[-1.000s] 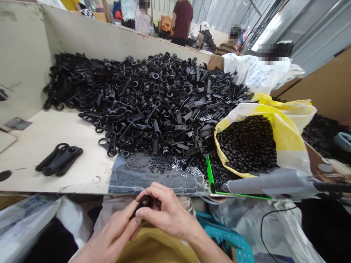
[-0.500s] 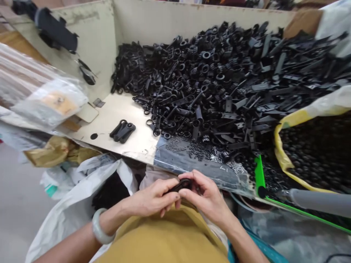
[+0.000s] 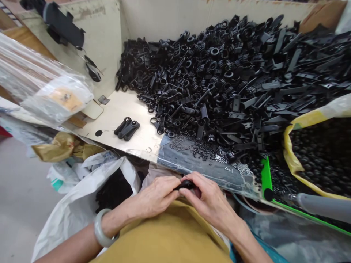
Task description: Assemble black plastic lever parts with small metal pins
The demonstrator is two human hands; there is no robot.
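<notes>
Just in front of my body, below the bench edge, both hands grip a small black plastic part (image 3: 187, 184). My left hand (image 3: 156, 195) pinches its left end between thumb and fingers. Around its right end, the fingers and thumb of my right hand (image 3: 210, 199) are closed. Much of the part is covered by my fingers, so its exact kind cannot be made out. On the bench to the left lie a few black elongated plastic pieces (image 3: 127, 128) with rounded, ringed ends, side by side.
A large heap of black plastic parts (image 3: 192, 80) fills the bench. Small metal pins (image 3: 242, 168) and tiny black pieces (image 3: 203, 150) lie near its front edge. At right are a green strip (image 3: 265, 177) and a yellow-rimmed bag (image 3: 290, 153); a white bag (image 3: 65, 215) hangs lower left.
The view has shifted slightly, so the bench appears further right. My hands stay on the black part, with the left fingers now curled closer around it.
</notes>
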